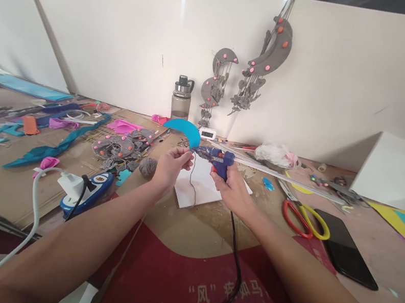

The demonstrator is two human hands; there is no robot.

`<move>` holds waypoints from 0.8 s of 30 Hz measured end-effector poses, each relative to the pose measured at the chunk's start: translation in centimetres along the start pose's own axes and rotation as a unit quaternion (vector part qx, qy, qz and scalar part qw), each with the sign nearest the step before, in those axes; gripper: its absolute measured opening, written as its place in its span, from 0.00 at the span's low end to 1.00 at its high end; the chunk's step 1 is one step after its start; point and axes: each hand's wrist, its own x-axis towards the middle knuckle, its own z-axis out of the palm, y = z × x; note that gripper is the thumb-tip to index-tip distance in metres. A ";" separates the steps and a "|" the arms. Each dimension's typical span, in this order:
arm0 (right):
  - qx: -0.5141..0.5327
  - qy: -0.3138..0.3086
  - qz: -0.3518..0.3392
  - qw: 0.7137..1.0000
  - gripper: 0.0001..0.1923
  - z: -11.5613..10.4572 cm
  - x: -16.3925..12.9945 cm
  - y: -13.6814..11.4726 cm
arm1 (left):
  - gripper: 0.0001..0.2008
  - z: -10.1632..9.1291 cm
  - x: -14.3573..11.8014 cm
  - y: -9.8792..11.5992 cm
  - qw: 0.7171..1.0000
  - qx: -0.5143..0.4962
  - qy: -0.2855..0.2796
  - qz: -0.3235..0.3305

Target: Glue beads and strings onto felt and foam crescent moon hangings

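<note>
My right hand (233, 187) is wrapped round the handle of a blue glue gun (220, 160), a finger at its red trigger. A clear glue stick (280, 174) juts far out of the gun's back, and its nozzle points left. My left hand (174, 165) pinches the lower end of a blue paper crescent (185, 128); the nozzle meets or nearly meets that end. A strand of grey yarn (192, 186) hangs by my left fingertips over a white sheet (201, 192). Beside my left wrist lies a grey yarn ball (148, 167).
Scissors (305, 220) and a black phone (349, 248) lie at the right. A power strip (92, 192) and grey crescent ornaments (121, 146) sit at the left. A bottle (181, 99) stands by the white board (128, 41). The gun's cord (237, 271) trails toward me.
</note>
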 end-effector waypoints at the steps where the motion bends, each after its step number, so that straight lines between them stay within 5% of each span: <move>1: -0.002 -0.001 0.000 1.000 0.09 0.0 0.0 0.0 | 0.11 0.0 0.0 0.0 1.000 0.000 0.000 0.000; 24: -0.003 -0.007 -0.007 1.000 0.09 -0.1 0.0 -0.1 | 0.10 -0.4 0.4 0.0 0.999 -0.026 -0.012 0.013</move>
